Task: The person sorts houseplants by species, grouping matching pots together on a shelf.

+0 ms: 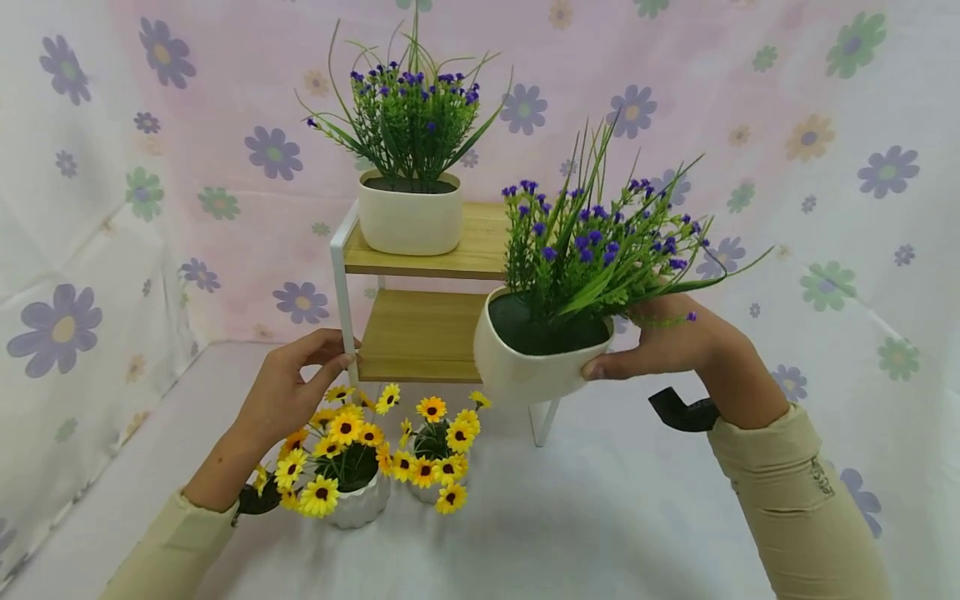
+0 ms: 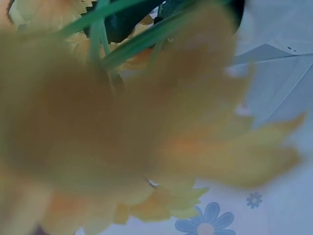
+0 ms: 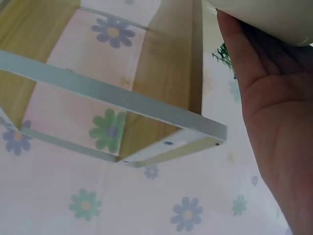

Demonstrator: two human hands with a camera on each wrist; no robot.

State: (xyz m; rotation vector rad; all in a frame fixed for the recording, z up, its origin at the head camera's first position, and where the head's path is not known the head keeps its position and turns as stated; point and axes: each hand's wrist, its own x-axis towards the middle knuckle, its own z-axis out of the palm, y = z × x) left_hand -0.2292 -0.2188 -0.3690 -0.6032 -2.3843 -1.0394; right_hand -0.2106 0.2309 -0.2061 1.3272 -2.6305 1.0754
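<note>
My right hand (image 1: 675, 342) grips a potted plant with purple flowers (image 1: 551, 367) at its right side, thumb on the white pot's outer wall. The pot is tilted and held in front of a two-tier wooden shelf (image 1: 420, 333). In the right wrist view, the fingers (image 3: 244, 58) lie against the underside of the pot (image 3: 279, 19). My left hand (image 1: 288, 387) pinches the shelf's white left post between thumb and fingers. A matching purple-flowered plant (image 1: 411, 217) stands upright on the left of the top board. Blurred yellow petals (image 2: 122, 127) hide the left hand in its wrist view.
Two pots of yellow flowers, a larger one (image 1: 358, 504) and a smaller one (image 1: 427, 492), stand on the white surface (image 1: 562, 533) before the shelf, the larger close below my left wrist. A flower-printed cloth (image 1: 225, 150) hangs behind and at the sides.
</note>
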